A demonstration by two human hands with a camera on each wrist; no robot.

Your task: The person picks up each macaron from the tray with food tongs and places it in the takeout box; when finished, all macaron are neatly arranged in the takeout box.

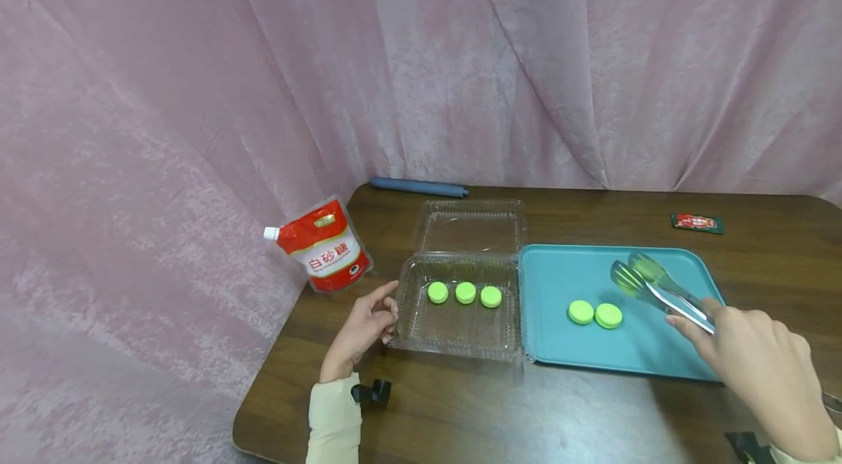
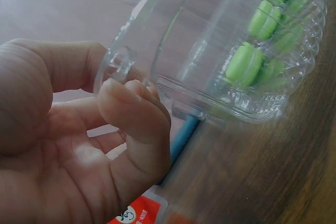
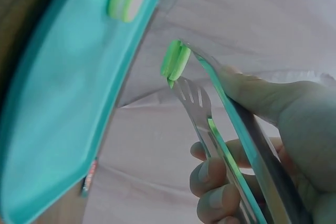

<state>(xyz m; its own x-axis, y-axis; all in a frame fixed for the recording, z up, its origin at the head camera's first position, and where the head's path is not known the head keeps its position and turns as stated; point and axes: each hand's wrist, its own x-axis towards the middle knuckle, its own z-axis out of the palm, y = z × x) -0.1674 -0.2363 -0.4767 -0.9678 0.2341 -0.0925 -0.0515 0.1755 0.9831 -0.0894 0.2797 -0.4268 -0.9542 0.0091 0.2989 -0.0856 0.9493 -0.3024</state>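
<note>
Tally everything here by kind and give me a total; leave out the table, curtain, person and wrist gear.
Clear lidded container: 1
Teal tray: 1
Pair of tongs: 1
Green macarons: 6 (3 in the container, 2 on the tray, 1 between the tongs' tips)
Red-and-white pouch: 1
Small packet: 1
Blue rod: 1
Total: 12

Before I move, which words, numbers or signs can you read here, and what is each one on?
"白砂糖": on the red and white bag, head view.
"400克": low on the same bag, left wrist view, sideways and partly cut off.
Too small to read: the line under "白砂糖" and the writing on the bag's gold badge.
Too small or blurred to read: the print on the little packet.
</note>
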